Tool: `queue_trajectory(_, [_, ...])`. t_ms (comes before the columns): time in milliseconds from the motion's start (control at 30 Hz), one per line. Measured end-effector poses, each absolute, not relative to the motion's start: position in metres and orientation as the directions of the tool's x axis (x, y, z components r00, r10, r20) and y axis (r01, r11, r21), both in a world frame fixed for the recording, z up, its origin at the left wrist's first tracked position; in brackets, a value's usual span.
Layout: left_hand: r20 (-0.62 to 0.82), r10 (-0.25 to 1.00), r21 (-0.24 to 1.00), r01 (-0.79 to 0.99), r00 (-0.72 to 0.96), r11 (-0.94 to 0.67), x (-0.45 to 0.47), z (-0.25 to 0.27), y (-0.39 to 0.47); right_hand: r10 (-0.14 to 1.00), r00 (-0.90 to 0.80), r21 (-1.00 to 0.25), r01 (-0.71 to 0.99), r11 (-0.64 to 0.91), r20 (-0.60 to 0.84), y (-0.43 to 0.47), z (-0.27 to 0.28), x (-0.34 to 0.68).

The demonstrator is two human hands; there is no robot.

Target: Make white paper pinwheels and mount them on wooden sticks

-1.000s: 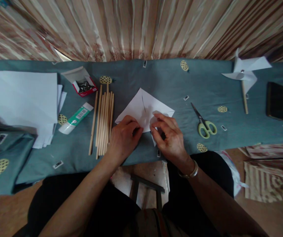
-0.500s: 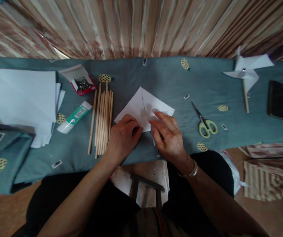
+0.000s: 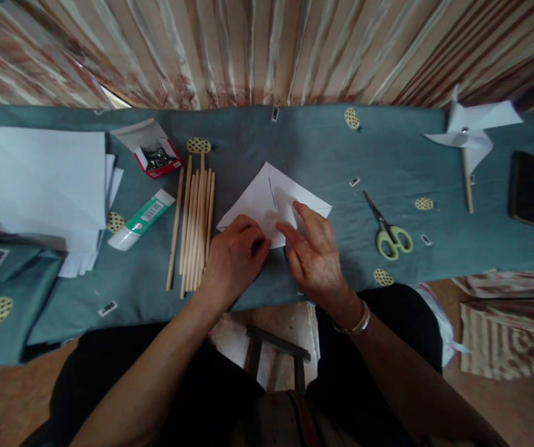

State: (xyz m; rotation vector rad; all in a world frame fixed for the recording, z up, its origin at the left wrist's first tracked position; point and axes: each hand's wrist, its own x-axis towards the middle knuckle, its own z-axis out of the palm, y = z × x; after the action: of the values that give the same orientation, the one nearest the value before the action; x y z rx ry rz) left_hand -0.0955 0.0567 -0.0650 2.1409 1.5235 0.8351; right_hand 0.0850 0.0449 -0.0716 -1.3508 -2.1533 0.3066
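A white paper sheet [image 3: 252, 202] lay cornerwise on the cloth-covered counter [image 3: 313, 146], dark lines running in from its far and right corners. The left hand [image 3: 235, 253] was at its near edge, thumb and fingers drawn narrowly together; I cannot tell whether they pinched the paper. The right hand [image 3: 317, 256] had its fingers loosely spread over the sheet's right part. Wooden dowels [image 3: 195, 230] lay beside the left hand; green-handled scissors [image 3: 385, 230] and a paper pinwheel [image 3: 473, 139] lay farther right.
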Motion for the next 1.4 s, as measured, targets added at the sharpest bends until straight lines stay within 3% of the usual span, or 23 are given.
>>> queue_trajectory(433, [0.240,0.938,0.597,0.724,0.251,-0.346,-0.097,-0.066,0.058,0.891,-0.354,-0.355,0.824,0.441,0.284,0.050,-0.066,0.075])
queue_trajectory(633, [0.315,0.911,0.614,0.676,0.264,-0.408,-0.096,-0.067,0.053,0.870,-0.412,-0.282,0.830,0.481,0.271,0.047,-0.065,0.070])
queue_trajectory(900, [0.294,0.894,0.600,0.663,0.337,-0.447,-0.098,-0.069,0.051,0.846,-0.465,-0.277,0.804,0.527,0.259,0.046,-0.069,0.070])
queue_trajectory(1267, [0.294,0.868,0.525,0.691,0.401,-0.497,-0.101,-0.069,0.051,0.916,-0.291,-0.354,0.855,0.379,0.277,0.090,-0.056,0.119])
queue_trajectory(1400, [0.327,0.840,0.526,0.655,0.432,-0.542,-0.108,-0.069,0.052,0.930,-0.222,-0.463,0.818,0.342,0.294,0.093,-0.058,0.128])
